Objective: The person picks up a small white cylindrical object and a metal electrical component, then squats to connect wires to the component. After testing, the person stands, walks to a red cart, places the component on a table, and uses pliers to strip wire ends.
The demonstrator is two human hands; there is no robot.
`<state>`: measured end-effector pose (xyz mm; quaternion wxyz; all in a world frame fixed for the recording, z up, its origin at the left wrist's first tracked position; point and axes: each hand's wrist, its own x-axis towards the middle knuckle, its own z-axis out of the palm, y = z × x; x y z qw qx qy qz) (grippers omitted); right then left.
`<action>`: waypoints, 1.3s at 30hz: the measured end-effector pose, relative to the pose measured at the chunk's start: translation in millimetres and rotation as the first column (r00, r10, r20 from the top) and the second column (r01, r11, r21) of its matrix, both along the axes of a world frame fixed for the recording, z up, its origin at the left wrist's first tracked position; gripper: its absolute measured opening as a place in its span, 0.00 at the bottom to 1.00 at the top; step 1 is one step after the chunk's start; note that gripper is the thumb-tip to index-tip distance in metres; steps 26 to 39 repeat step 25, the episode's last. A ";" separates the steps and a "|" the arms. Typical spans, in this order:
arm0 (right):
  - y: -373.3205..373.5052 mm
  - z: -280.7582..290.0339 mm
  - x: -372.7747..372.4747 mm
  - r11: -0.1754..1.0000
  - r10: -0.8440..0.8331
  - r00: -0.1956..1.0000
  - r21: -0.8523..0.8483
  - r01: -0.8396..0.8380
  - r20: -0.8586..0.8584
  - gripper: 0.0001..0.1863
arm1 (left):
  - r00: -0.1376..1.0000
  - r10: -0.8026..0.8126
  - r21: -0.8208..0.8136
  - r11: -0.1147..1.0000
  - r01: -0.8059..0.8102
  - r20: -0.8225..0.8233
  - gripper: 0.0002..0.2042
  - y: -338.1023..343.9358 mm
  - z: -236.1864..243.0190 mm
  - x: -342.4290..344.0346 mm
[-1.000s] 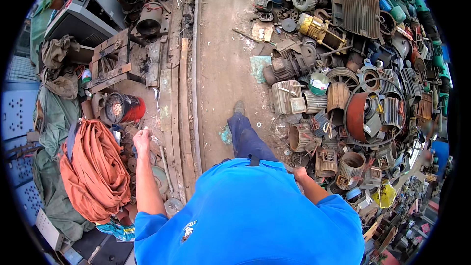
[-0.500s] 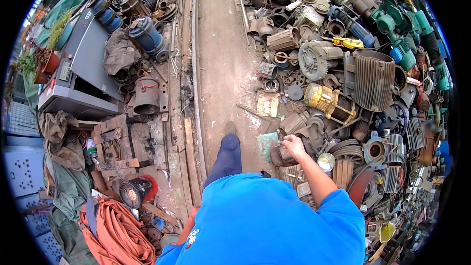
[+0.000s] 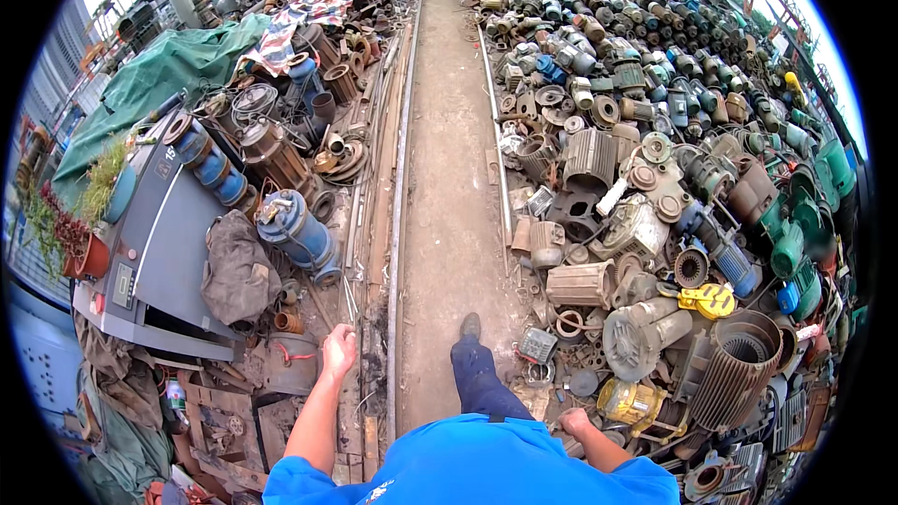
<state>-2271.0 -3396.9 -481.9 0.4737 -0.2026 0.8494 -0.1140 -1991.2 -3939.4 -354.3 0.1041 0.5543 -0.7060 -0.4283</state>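
My left hand [image 3: 340, 350] swings ahead of my body over the left edge of the walkway, its fingers curled in and nothing showing in them. Below and beyond it lie thin pale rods [image 3: 350, 297] and a blue cylindrical pump [image 3: 297, 232]. Lower on the right, my right hand [image 3: 574, 423] is curled too, partly hidden by its own wrist; no object shows in it. Nearest to that hand is a yellow motor [image 3: 629, 402] in the scrap pile, apart from the fingers. One shoe [image 3: 470, 325] is forward on the walkway.
A dirt walkway [image 3: 454, 178] runs straight ahead between metal rails [image 3: 400, 215]. Heaped motors and a yellow hook block [image 3: 707, 300] fill the right side. At left stand a grey cabinet [image 3: 192, 234], a potted plant [image 3: 91, 258], a dark cloth [image 3: 239, 266] and a green tarp [image 3: 154, 84].
I have moved forward along the walkway, and the view has tilted up. My left hand has swung forward into full view; my right hand has dropped back toward my body.
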 end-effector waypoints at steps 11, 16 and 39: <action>-450.8 93.7 -275.6 0.923 -0.253 0.967 -0.302 0.239 -0.008 0.13 | 0.857 -0.231 0.535 0.843 -0.061 0.462 0.13 1.0 -144.0 0.3; -567.9 77.9 -383.7 0.893 -0.389 0.921 -0.251 0.375 -0.010 0.14 | 0.924 -0.065 0.555 0.815 -0.168 0.377 0.09 -151.8 -190.4 -131.9; -623.7 34.5 -468.2 0.927 -0.374 0.922 0.040 0.372 0.102 0.13 | 0.979 0.202 0.312 0.931 -0.188 -0.013 0.03 -567.0 -190.6 -375.3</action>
